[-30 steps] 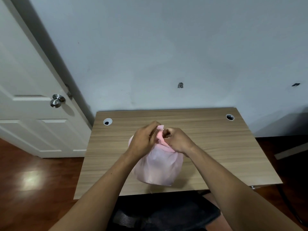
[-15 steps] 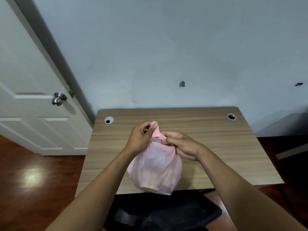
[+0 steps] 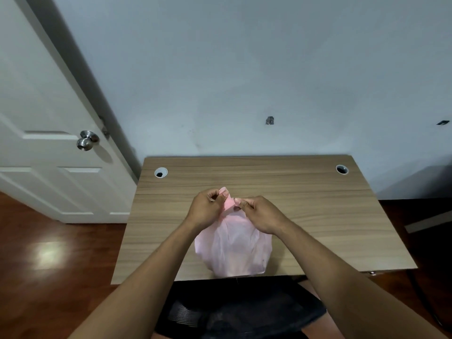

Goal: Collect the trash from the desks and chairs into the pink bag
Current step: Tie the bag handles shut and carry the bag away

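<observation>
A full pink bag [image 3: 233, 248] stands on the wooden desk [image 3: 318, 211] near its front edge, its top gathered into a twisted neck. My left hand [image 3: 206, 209] pinches the neck from the left, and my right hand [image 3: 259, 214] pinches it from the right. Both hands meet above the bag's bulging body. What is inside the bag is hidden by the plastic.
A black mesh chair [image 3: 234, 309] sits below the desk's front edge. A white door [image 3: 49, 143] with a metal knob [image 3: 86, 140] stands at the left. The desk has two cable holes [image 3: 161, 172] at its back corners. Reddish wood floor surrounds it.
The bag was lifted slightly off the desk edge half a second ago and now rests further back on the desk. Both hands have come together on its neck again.
</observation>
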